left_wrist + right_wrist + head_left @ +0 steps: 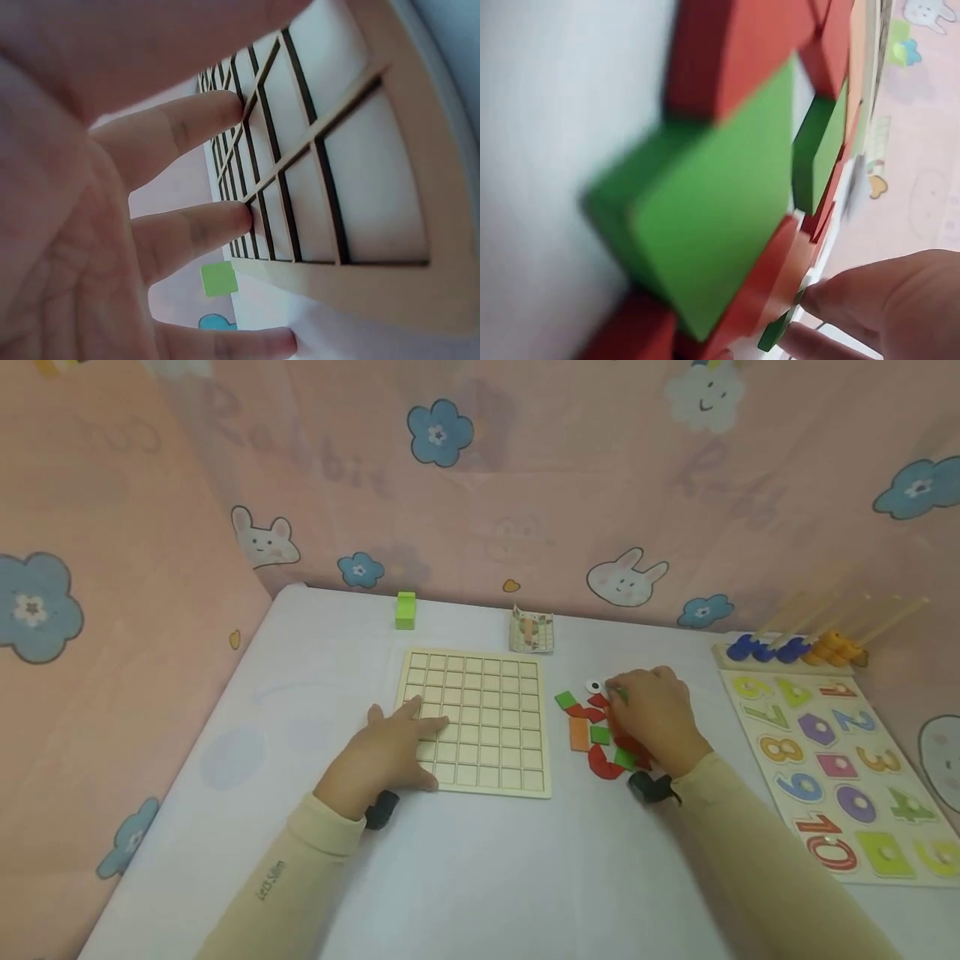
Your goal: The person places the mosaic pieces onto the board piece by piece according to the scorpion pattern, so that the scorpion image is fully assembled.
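A pale wooden grid board (506, 718) lies flat on the white table. My left hand (386, 752) rests on its left side with fingers spread; in the left wrist view two fingertips touch the ridges between its squares. To the right of the board, my right hand (656, 714) pinches a small green block (775, 331) between thumb and finger. Around it lie loose flat pieces: a green block (600, 735), an orange rectangle (579, 734), a red curved piece (602, 763) and a white eye disc (594, 686). The hand hides some of the pile.
A small printed card (532, 632) and a light green block (405, 612) stand at the back. On the right lies a number puzzle board (817, 777), with blue and orange pieces (791, 650) and pegs at its far end. A patterned pink cloth hangs behind.
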A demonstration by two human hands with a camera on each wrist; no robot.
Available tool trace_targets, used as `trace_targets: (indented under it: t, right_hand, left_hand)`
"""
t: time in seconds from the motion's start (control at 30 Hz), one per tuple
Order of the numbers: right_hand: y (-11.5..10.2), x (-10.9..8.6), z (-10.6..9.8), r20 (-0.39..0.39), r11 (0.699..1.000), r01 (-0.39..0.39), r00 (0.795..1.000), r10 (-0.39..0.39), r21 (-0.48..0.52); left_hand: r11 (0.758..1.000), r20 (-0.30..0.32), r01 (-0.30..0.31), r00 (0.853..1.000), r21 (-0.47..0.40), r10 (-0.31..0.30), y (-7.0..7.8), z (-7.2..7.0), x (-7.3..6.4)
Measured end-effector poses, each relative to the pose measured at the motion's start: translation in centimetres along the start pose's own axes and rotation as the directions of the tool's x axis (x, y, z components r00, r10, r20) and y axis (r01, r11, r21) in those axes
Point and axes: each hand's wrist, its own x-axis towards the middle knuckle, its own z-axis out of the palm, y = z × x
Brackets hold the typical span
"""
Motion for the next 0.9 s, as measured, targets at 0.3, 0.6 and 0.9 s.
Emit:
trace_targets:
  t: [0.3, 0.6, 0.9]
  right_hand:
    - [-0.1, 1.1, -0.4, 0.020, 1.000, 0.000, 1.000, 0.001, -0.032]
    - [0.0, 2.2, -1.2, 0.068, 0.996, 0.057, 0.996, -0.062, 0.071]
    - [-4.4, 4.4, -2.3, 0.030, 0.967, 0.250, 0.967, -0.252, 0.053]
  left_hand:
    - [1.000, -0.003, -0.013, 1.000, -0.018, 0.013, 0.1, 0.2, -0.1]
    - [1.000, -0.014, -0.017, 1.000, 0.013, 0.017, 0.0, 0.1, 0.2]
    - [1.000, 0.002, -0.022, 1.000, 0.010, 0.022, -0.2, 0.1, 0.3]
